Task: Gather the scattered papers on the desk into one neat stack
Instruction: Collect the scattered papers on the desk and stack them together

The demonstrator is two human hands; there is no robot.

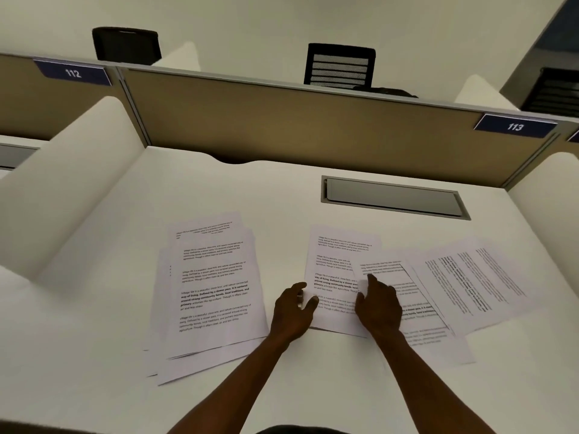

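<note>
A loose stack of printed papers [213,296] lies on the left of the white desk [94,355], its sheets slightly fanned. To its right a single printed sheet [335,261] overlaps several more scattered sheets [470,286] spread toward the right. My left hand [294,311] sits at the left edge of that single sheet, thumb on the paper and fingers curved at its margin. My right hand [377,305] rests flat on the overlapping sheets, its index finger stretched forward.
A grey cable-hatch lid [391,197] is set into the desk behind the papers. A tan partition [297,120] with number plates 112 and 113 closes the back; white side dividers [69,183] flank the desk. Black chairs [340,65] stand beyond.
</note>
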